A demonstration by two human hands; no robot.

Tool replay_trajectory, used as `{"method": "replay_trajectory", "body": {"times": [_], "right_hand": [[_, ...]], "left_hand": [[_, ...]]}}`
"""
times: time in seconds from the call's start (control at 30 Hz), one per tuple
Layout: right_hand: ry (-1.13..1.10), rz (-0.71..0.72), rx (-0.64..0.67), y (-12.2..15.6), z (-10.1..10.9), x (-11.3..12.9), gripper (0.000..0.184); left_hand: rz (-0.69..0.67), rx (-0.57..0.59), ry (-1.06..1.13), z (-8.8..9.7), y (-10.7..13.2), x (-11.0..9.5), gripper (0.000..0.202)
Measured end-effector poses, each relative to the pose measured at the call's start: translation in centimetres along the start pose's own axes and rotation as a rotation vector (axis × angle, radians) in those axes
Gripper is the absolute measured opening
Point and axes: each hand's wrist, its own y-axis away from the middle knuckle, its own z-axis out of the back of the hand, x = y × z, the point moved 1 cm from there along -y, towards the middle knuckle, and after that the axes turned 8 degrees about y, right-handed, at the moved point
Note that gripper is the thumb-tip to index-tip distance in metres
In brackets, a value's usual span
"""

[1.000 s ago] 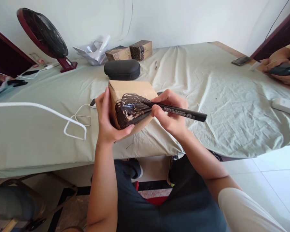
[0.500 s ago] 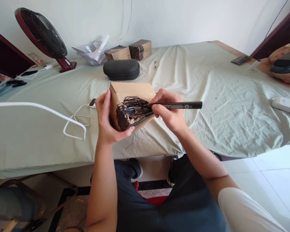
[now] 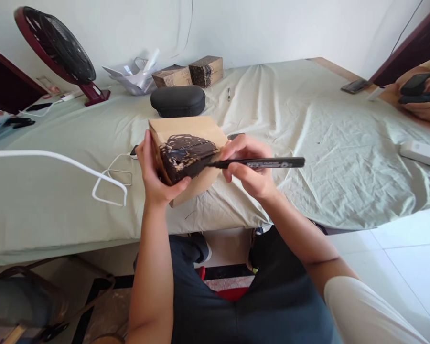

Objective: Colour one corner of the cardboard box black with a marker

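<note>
Wrinkled pale-green cloth (image 3: 337, 148) drapes the surface (image 3: 330, 68) beyond both hands. The left hand (image 3: 154, 177) wraps around a small brown cardboard box (image 3: 197, 128), hiding its near-left side. One face is glossy with black scribble. Just right of it, the right hand (image 3: 249, 173) pinches a slim black marker (image 3: 268, 163), tip at that face's edge.

Sheet-covered table (image 3: 326, 143) with black case (image 3: 178, 100), two cardboard boxes (image 3: 205, 69), fan (image 3: 55, 45), white cable (image 3: 107, 185), phone (image 3: 354, 86)
</note>
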Motion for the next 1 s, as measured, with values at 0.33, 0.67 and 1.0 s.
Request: {"method": "replay_trajectory", "body": {"times": [0.33, 0.67, 1.0], "right_hand": [[0.111, -0.221, -0.139, 4.0, 4.7, -6.0, 0.041], [0.632, -0.517, 0.006, 5.6, 8.3, -13.3, 0.028], [1.464, -0.559, 0.362, 5.2, 8.0, -13.0, 0.041]], "left_hand": [[0.034, -0.062, 0.155, 0.8, 0.1, 3.9, 0.141], [0.102, 0.068, 0.177, 2.1, -0.1, 4.6, 0.141], [-0.005, 0.106, 0.43, 2.6, 0.3, 4.9, 0.11]]}}
